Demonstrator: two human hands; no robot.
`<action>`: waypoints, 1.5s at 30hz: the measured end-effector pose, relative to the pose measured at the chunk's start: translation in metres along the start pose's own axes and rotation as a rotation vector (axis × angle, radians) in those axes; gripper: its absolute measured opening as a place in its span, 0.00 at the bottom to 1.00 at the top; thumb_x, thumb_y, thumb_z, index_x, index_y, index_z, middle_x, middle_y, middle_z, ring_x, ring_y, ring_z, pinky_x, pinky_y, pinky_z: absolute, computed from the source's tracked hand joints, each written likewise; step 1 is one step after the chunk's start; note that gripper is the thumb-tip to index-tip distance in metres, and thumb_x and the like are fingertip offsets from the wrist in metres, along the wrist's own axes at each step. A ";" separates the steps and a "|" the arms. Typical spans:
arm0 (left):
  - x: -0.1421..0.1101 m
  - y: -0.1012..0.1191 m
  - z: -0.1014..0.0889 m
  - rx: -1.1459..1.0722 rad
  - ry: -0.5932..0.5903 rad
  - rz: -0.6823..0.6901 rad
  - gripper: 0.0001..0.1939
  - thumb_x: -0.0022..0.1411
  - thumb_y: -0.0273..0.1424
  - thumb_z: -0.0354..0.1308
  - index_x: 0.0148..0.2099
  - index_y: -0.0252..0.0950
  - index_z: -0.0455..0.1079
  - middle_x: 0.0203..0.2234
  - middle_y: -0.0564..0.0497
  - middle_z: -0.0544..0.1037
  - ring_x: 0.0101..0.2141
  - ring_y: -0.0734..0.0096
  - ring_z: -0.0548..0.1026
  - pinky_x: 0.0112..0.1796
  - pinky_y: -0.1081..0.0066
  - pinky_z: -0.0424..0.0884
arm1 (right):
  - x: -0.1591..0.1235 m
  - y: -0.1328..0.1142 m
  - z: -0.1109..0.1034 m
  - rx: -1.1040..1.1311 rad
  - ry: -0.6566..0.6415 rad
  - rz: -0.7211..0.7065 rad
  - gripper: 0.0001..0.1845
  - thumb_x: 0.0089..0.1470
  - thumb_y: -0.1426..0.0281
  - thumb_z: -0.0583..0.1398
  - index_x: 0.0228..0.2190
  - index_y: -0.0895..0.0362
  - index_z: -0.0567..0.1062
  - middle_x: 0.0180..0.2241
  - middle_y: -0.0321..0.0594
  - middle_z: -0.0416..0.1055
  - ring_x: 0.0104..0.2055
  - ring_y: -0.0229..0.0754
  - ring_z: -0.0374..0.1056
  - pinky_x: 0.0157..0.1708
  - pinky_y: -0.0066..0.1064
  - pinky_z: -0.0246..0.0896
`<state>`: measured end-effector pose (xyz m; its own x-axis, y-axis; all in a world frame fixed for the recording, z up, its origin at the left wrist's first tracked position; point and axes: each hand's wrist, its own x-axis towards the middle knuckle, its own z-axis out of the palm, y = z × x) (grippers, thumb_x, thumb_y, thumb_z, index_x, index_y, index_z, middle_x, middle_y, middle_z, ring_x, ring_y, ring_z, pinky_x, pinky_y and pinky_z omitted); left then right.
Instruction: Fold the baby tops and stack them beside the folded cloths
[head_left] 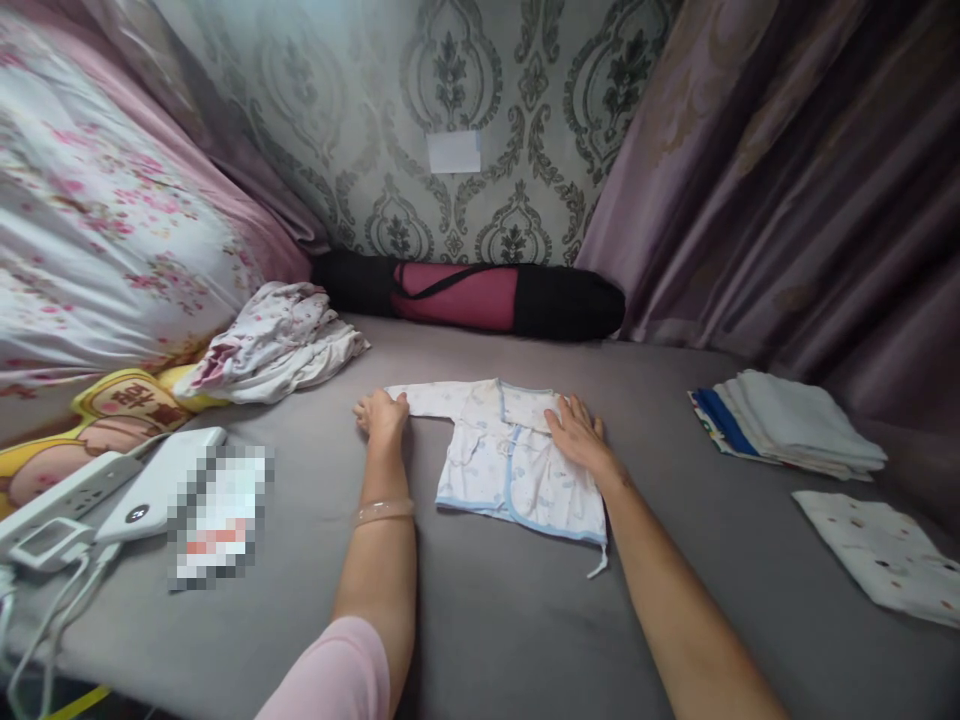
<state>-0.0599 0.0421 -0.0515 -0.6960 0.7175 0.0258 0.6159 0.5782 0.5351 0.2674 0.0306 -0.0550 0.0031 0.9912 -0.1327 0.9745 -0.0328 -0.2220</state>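
Observation:
A small white baby shirt (pixel 510 465) with light blue trim lies spread flat on the grey bed sheet (pixel 487 620). My left hand (pixel 382 415) is closed in a pinch on the end of the shirt's left sleeve, which is stretched out sideways. My right hand (pixel 579 432) lies flat with fingers spread on the shirt's right shoulder. A thin tie string hangs off the shirt's lower right corner.
A crumpled floral garment pile (pixel 277 340) lies at the left, a folded cloth stack (pixel 787 425) and a flat patterned cloth (pixel 885 555) at the right. A rolled mat in a black bag (pixel 472 295) lies against the wall. A power strip (pixel 67 495), power bank (pixel 161 480) and cables sit at the near left.

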 end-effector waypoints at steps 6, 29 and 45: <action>0.006 0.001 0.000 0.041 -0.012 -0.024 0.16 0.57 0.35 0.54 0.44 0.31 0.71 0.50 0.29 0.71 0.54 0.40 0.66 0.49 0.51 0.63 | -0.006 -0.002 -0.025 0.015 -0.071 -0.017 0.36 0.65 0.55 0.36 0.66 0.61 0.46 0.69 0.50 0.35 0.70 0.49 0.32 0.64 0.54 0.28; 0.028 0.005 0.001 -0.636 0.052 -0.083 0.05 0.53 0.34 0.54 0.29 0.38 0.66 0.26 0.50 0.73 0.36 0.61 0.73 0.39 0.66 0.68 | 0.022 -0.139 0.017 -0.083 -0.059 -0.383 0.36 0.65 0.57 0.40 0.65 0.68 0.50 0.68 0.51 0.42 0.69 0.48 0.37 0.65 0.47 0.23; 0.009 0.037 -0.015 -1.551 -0.385 -0.143 0.07 0.49 0.29 0.59 0.31 0.35 0.65 0.25 0.54 0.74 0.28 0.71 0.74 0.29 0.72 0.71 | 0.030 -0.144 0.002 -0.085 -0.083 -0.349 0.38 0.59 0.51 0.49 0.63 0.60 0.56 0.65 0.53 0.52 0.64 0.56 0.49 0.61 0.50 0.40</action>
<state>-0.0489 0.0648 -0.0189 -0.4344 0.8839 -0.1733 -0.5619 -0.1155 0.8191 0.1272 0.0650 -0.0288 -0.3481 0.9267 -0.1418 0.9287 0.3202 -0.1868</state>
